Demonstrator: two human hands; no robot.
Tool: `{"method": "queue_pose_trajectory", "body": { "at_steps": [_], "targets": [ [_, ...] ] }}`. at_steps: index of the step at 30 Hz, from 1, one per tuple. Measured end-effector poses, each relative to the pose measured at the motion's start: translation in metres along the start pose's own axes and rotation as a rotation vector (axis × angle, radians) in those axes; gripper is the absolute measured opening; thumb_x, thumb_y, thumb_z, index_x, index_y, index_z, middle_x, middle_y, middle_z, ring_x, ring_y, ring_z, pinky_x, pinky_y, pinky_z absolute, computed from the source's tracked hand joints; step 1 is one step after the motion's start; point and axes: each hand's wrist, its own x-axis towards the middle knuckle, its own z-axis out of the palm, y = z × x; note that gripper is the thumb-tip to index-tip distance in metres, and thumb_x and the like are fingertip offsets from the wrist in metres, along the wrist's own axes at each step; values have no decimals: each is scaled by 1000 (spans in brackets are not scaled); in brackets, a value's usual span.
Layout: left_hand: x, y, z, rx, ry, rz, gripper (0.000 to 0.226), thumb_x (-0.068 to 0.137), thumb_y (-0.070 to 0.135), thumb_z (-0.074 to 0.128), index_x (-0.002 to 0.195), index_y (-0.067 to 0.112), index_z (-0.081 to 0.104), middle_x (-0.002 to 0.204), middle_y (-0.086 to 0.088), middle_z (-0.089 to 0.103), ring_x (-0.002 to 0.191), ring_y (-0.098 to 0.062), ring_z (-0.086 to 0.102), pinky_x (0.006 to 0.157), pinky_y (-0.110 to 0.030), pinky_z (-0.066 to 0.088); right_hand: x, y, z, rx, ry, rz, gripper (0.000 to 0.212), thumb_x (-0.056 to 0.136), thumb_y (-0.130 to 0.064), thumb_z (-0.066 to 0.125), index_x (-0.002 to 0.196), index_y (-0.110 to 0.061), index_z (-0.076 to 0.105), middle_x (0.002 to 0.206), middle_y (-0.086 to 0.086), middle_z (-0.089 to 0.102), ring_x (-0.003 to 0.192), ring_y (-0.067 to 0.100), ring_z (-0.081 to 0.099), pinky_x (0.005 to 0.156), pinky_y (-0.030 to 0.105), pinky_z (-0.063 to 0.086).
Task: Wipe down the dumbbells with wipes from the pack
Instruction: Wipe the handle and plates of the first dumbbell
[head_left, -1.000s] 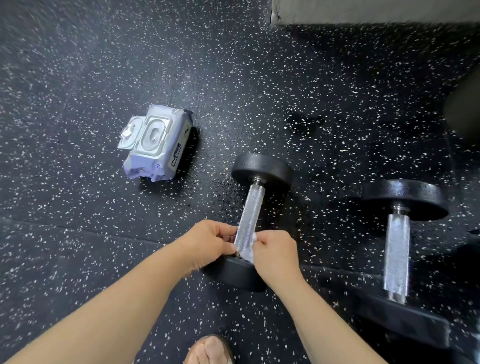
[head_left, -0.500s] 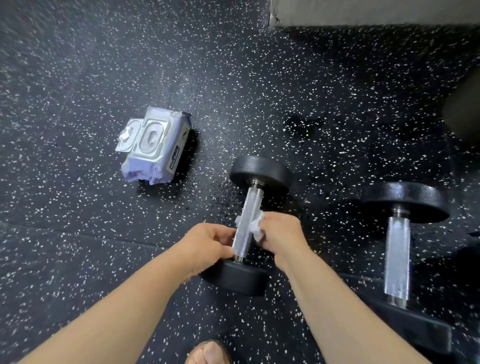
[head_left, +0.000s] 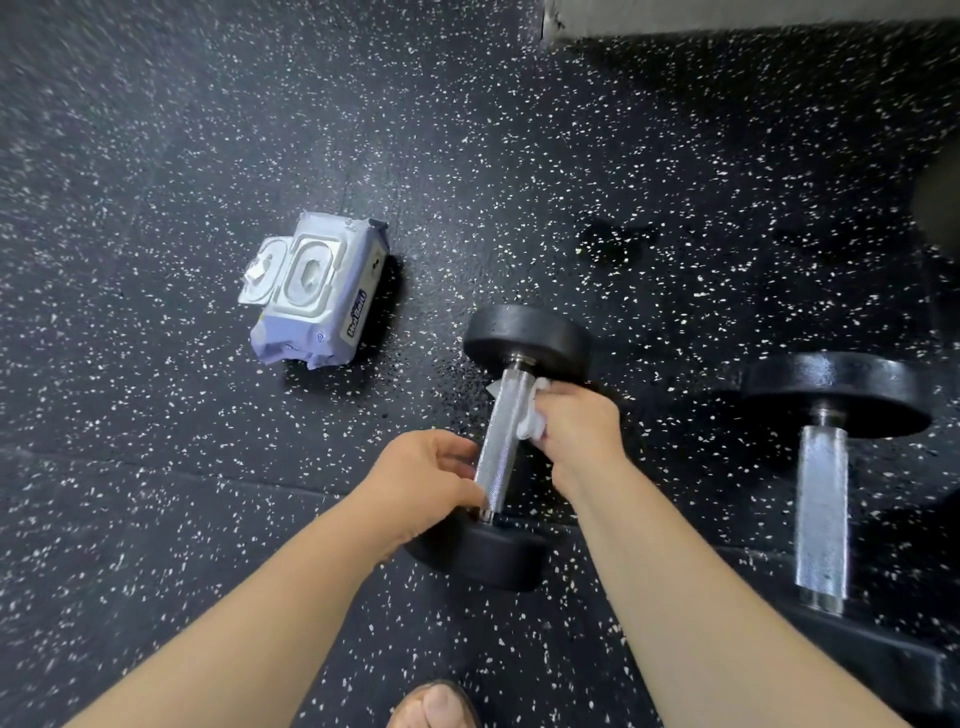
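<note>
Knurled steel is what I am working on. The near dumbbell (head_left: 501, 441) lies on the speckled rubber floor (head_left: 156, 467), and its handle runs away from me between two black heads. My left hand (head_left: 431, 483) has fingers and thumb curled on the lower end of that handle, just above the nearer head, steadying it. My right hand (head_left: 582, 431) is closed round a crumpled white wipe (head_left: 532, 415) and presses it to the upper handle, close under the far head.

I judge the dumbbell heavy, rigid and apt to roll on its round heads, so the handle is the place to hold it. The knurling should give grip even when damp. The wipe is soft and wet, and likely to snag on that knurl.

The second dumbbell (head_left: 823, 499) lies well apart to my right. The pack (head_left: 317, 291) is off to the left, and its flap looks open.
</note>
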Motion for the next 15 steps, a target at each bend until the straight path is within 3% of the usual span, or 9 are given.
{"method": "queue_pose_trajectory", "body": {
  "at_steps": [2, 5, 8, 10, 12, 13, 15],
  "targets": [
    [2, 2, 2, 66, 18, 45, 47, 50, 19, 80, 94, 30, 70, 84, 9, 75, 87, -17, 71, 92, -41, 53, -18, 13, -5, -136, -77, -14, 25, 59, 5, 58, 78, -3, 72, 74, 17, 72, 61, 25, 61, 64, 32, 51],
    [8, 6, 4, 214, 79, 91, 55, 34, 51, 70, 85, 32, 68, 79, 10, 74, 83, -19, 70, 89, -45, 51, -45, 30, -16, -374, -252, 47, 23, 70, 10, 54, 68, -3, 73, 63, 14, 63, 58, 19, 52, 59, 29, 44],
    [7, 16, 5, 352, 178, 122, 48, 47, 54, 72, 79, 20, 62, 71, 2, 68, 72, -21, 67, 75, -39, 53, -39, 25, -13, -312, -257, 38, 30, 77, 12, 50, 60, -5, 67, 54, 11, 54, 44, 12, 46, 47, 18, 38],
    [8, 23, 6, 392, 235, 133, 39, 65, 47, 76, 69, 15, 53, 63, 2, 57, 61, -19, 57, 58, -30, 44, -24, 18, -4, -207, -157, 22, 29, 84, 11, 49, 69, -7, 65, 54, 10, 55, 36, 7, 46, 39, 16, 38],
    [9, 25, 8, 411, 277, 140, 37, 76, 39, 74, 66, 17, 46, 60, 3, 48, 58, -17, 47, 56, -28, 36, -7, 13, 5, -77, -117, 33, 23, 87, 7, 53, 79, -9, 68, 72, 13, 65, 57, 15, 60, 59, 26, 55],
    [10, 25, 9, 399, 278, 153, 34, 80, 35, 72, 66, 18, 46, 59, 4, 46, 58, -17, 45, 57, -28, 36, -4, 11, 9, -57, -120, 44, 21, 87, 7, 54, 81, -8, 69, 78, 14, 67, 67, 21, 63, 70, 33, 56],
    [11, 23, 13, 372, 261, 182, 29, 84, 28, 68, 66, 23, 46, 58, 6, 45, 59, -16, 45, 60, -28, 38, -4, 8, 11, -60, -119, 39, 19, 87, 7, 55, 86, -3, 71, 79, 17, 70, 69, 25, 64, 70, 35, 57]
  ]
}}
